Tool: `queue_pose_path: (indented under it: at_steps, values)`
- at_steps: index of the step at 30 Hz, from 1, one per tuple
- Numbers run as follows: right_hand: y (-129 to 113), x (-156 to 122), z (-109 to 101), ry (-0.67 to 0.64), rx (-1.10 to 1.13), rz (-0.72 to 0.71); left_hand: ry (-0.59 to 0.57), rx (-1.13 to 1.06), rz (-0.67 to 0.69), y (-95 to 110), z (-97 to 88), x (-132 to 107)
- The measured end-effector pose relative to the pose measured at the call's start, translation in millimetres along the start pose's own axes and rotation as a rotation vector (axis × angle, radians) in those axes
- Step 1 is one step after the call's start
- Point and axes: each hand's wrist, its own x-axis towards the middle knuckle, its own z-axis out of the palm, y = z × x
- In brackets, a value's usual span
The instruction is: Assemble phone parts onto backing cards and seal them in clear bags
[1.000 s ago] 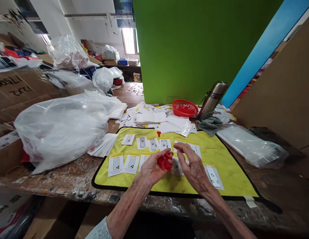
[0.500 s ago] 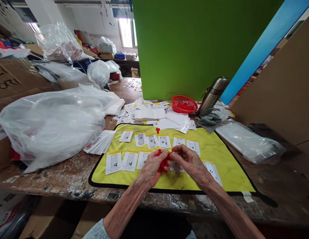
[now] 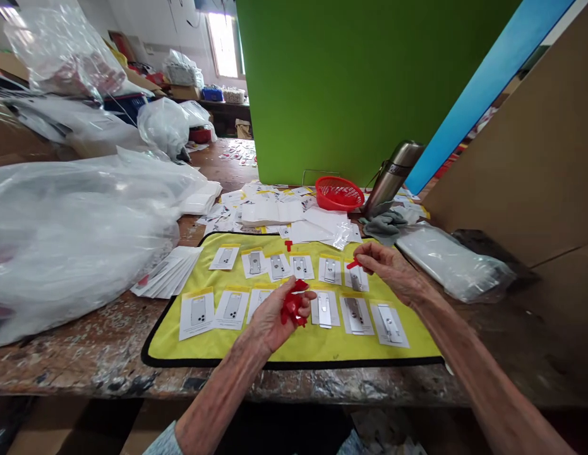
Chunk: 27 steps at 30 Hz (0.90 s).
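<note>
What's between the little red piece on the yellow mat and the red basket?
In the head view, white papers lie between the little red piece and the red basket.

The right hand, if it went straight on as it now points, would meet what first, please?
The right hand would probably meet the upper-row card just to its left, or pass over it; height is unclear.

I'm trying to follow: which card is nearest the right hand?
The far row's rightmost card: only it is partly covered by the right hand.

glossy plastic tabs [image 3: 292,307], smooth paper cards [image 3: 196,313], matt cloth mat [image 3: 331,349], shiny metal flask [image 3: 392,179], rough wooden table [image 3: 99,344]
</note>
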Motion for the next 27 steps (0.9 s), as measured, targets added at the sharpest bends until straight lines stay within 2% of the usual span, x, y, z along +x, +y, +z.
queue_pose_path:
  at_steps: [3, 6, 8, 12, 15, 17, 19, 21, 24, 27]
  values:
    - [14, 8, -20, -0.059, -0.071, 0.026, 0.009, -0.001, -0.04, 0, 3.6, 0]
    - [28, 9, -20, -0.134, -0.302, -0.02, 0.022, 0.01, -0.031, -3, 7.4, 2]
    - [35, 8, -14, -0.136, -0.497, -0.059, 0.034, 0.055, -0.002, -6, 8.1, 3]
    - [40, 1, -7, -0.029, -0.684, -0.139, -0.014, 0.203, 0.078, -11, 4.2, 7]
    - [30, -4, -1, 0.059, -0.757, -0.273, -0.097, 0.279, 0.083, -14, 1.0, 9]
    - [17, -4, 10, -0.021, -0.661, -0.33, -0.156, 0.305, 0.064, -16, -0.6, 8]
    - [6, -2, 27, -0.175, -0.543, -0.355, -0.199, 0.302, 0.057, -17, -2.6, 4]
    - [0, 3, 46, -0.289, -0.515, -0.365, -0.206, 0.277, 0.065, -15, -6.3, -2]
    - [2, 11, 73, -0.348, -0.594, -0.396, -0.14, 0.218, 0.101, -8, -14.8, -11]
    - [10, 15, 91, -0.344, -0.635, -0.445, -0.055, 0.183, 0.117, -2, -23.4, -17]
